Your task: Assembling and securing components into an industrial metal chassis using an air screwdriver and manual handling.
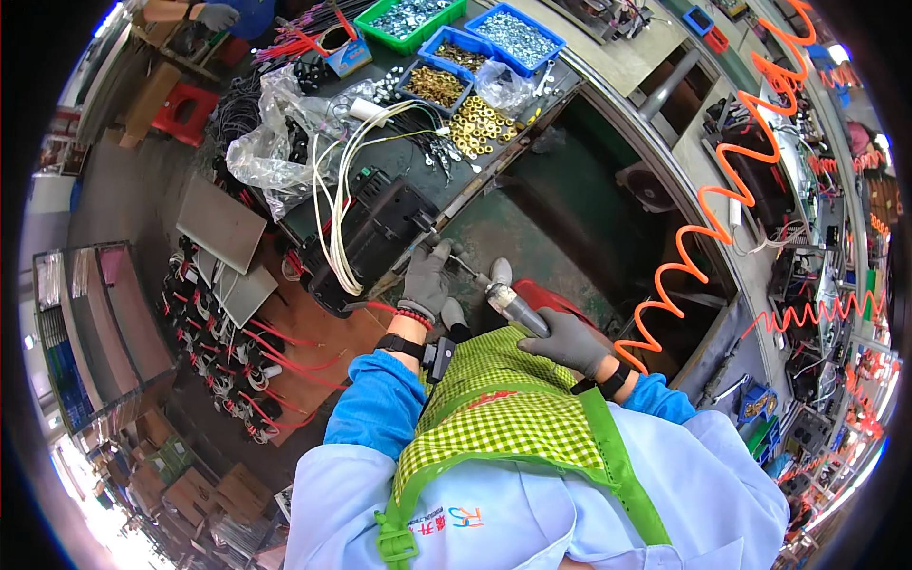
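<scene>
My right hand (567, 342), in a grey glove, is wrapped round a grey cylindrical power screwdriver (516, 308). Its thin bit points up and left toward my left hand (427, 281). That hand, gloved too, is closed at the near edge of a black housing (385, 223); whatever sits in its fingers is too small to make out. The housing rests at the corner of the workbench. A bundle of white cables (334, 223) loops over its left side, and a red cable (373, 306) runs by my left wrist.
Behind the housing stand blue bins (516, 36) and a green bin (408, 43) of small metal parts. Loose brass rings (480, 125) and plastic bags (280, 157) lie beside them. A coiled orange air hose (708, 233) hangs at right. Several cabled parts (214, 351) cover a board at left.
</scene>
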### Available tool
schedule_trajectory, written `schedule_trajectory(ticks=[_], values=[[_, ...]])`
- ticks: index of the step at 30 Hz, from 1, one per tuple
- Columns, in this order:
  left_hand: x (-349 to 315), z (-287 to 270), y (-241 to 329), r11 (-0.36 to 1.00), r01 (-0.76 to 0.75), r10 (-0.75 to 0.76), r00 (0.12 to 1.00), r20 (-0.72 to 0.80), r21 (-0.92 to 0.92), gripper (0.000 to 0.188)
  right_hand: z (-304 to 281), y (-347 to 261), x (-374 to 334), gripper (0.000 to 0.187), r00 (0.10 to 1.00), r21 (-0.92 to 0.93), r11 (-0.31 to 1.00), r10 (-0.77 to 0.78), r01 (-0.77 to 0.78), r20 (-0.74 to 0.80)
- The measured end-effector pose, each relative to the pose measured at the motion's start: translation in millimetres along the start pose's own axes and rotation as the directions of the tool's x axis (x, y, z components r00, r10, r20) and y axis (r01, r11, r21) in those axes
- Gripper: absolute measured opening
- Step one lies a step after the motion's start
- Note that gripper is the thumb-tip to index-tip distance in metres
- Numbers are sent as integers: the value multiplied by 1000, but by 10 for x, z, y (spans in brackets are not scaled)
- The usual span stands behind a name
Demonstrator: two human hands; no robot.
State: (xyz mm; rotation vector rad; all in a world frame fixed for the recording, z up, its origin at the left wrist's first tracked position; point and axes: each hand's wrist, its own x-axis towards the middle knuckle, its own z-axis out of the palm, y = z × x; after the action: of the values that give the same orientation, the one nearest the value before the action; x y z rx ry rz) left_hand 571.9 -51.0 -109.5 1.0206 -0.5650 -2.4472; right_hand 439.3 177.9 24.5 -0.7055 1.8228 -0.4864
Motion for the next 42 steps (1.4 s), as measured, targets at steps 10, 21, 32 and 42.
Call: schedule_trajectory(ticks=[10,21,32,42], values=[[79,62,15,964,84,-82,996,-20,253,16,40,86,90,59,999,3,1000,6,-6,-36],[443,-242,-5,939,335,-326,939,-114,78,21,258,326,619,59,998,56,997,-46,49,-42],[604,-218,17,942,320,-309,945,-111,100,19,300,304,760,56,998,89,996,10,-5,-58],[582,-237,-26,958,268,-264,963,-52,104,18,248,342,813,54,998,72,997,-29,33,-61]])
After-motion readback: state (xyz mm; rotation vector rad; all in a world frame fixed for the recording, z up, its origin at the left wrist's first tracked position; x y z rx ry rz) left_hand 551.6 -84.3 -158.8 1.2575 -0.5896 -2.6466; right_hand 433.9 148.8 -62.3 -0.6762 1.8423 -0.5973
